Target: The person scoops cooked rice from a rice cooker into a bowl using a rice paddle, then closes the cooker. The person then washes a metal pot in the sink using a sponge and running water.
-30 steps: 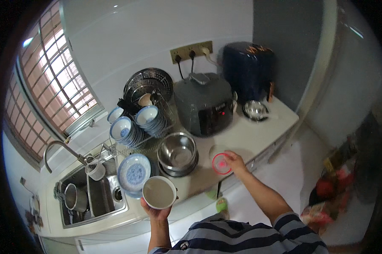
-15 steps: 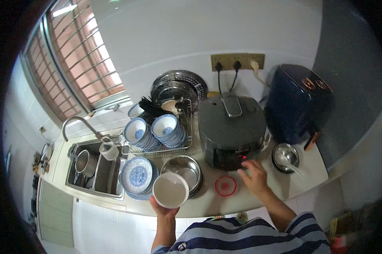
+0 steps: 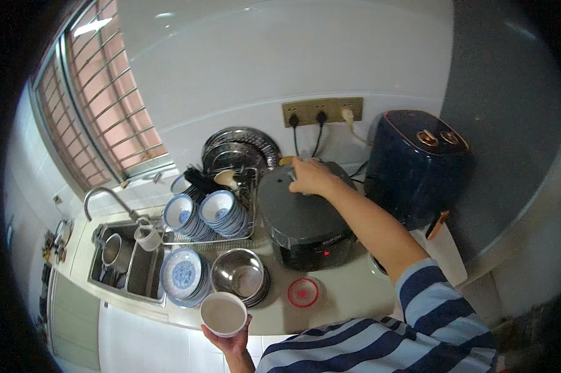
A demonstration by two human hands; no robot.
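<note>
The sink (image 3: 145,271) is at far left, holding a pot (image 3: 117,252). To its right stand the plates (image 3: 184,275). The left hand (image 3: 228,344) grasps the white bowl (image 3: 223,314) from below, opening upward, at the counter's front edge. Steel bowls (image 3: 238,273) stand behind it. The red-rimmed item (image 3: 303,292) lies on the counter (image 3: 343,298), in front of the cooker (image 3: 302,239). The right hand (image 3: 313,176) grasps the handle on the cooker's top. The fryer (image 3: 411,168) stands at right.
</note>
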